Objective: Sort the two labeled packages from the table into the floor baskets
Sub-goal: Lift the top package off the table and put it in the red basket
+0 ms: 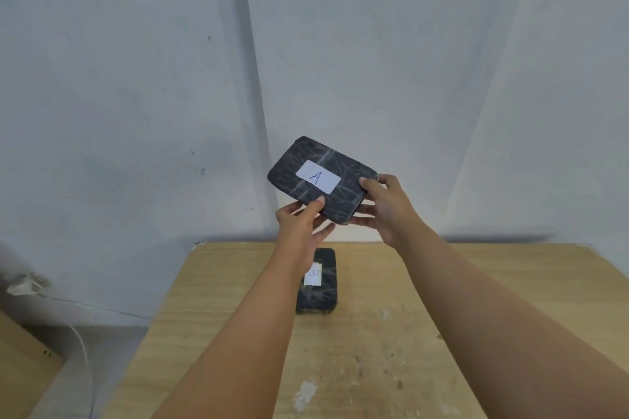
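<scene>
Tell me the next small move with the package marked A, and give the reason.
Probably turn and look down toward the floor to find the basket for it. Package A is already lifted clear of the table, gripped by the left hand and right hand, label up and readable. No basket shows in this view, and package B lies waiting on the table.

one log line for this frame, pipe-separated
stage: package A lifted above table | left hand: gripping A | right hand: gripping A | package B: on table | baskets: not in view
</scene>
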Motion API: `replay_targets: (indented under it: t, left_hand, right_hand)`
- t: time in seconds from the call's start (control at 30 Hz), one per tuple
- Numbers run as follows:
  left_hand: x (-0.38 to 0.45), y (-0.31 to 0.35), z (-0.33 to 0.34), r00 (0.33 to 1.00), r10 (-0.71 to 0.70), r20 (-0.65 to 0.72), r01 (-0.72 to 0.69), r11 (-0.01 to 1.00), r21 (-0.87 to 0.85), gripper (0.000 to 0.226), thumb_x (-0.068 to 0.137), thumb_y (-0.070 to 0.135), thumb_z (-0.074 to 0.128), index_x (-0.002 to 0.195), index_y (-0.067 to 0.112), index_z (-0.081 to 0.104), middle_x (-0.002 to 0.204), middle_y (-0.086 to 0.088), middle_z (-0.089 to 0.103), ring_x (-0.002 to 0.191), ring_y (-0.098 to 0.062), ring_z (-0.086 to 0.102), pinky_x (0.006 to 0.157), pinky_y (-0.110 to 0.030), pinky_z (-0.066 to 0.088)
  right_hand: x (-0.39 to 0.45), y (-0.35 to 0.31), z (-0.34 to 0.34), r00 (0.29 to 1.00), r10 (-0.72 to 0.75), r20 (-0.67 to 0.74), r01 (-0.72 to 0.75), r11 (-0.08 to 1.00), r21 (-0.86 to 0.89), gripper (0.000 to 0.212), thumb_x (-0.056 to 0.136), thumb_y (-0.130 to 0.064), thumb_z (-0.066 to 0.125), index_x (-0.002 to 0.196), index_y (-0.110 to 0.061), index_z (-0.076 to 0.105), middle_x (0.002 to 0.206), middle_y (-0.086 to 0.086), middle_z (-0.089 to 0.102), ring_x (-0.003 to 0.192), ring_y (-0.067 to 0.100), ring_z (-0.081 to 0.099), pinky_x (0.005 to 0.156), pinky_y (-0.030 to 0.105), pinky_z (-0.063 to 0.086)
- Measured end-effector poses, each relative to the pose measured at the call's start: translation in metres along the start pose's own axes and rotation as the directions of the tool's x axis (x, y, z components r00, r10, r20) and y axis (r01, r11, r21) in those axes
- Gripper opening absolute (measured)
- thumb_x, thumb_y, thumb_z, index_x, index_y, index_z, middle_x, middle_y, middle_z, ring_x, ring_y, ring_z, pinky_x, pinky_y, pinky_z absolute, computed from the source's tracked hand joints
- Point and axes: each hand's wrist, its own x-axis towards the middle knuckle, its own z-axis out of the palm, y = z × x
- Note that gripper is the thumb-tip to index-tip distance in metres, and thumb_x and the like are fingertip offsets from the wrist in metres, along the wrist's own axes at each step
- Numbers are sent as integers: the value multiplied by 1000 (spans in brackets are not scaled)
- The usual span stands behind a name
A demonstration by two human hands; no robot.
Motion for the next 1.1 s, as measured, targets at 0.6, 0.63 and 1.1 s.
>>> replay_targets:
  t: [0.6,0.63,1.1]
  left_hand:
    - [-26,72,10,945,246,216,-283,946,156,52,88,19,65,135,34,47,105,5,73,106,-24,68,85,-50,58]
    - [-27,73,12,942,252,223,-289,945,155,52,88,19,65,135,34,48,104,5,74,106,-24,68,86,-50,58]
    - [-29,3,86,918,151,366,-263,924,278,46,88,20,64,132,30,52,90,12,77,91,-13,72,82,-45,60]
  right_hand:
    - [-30,-88,-19,939,-334,-78,327,941,-85,23,91,-29,54,109,-22,65,92,-2,70,73,16,66,60,29,56]
    - [-31,-90,-20,937,-342,-79,335,939,-82,23,91,-29,54,109,-22,66,91,-3,70,73,16,66,60,29,56]
    - [-58,-61,-132,919,-290,-268,295,955,-24,24,91,-29,56,111,-20,66,91,-2,69,70,15,65,52,25,53]
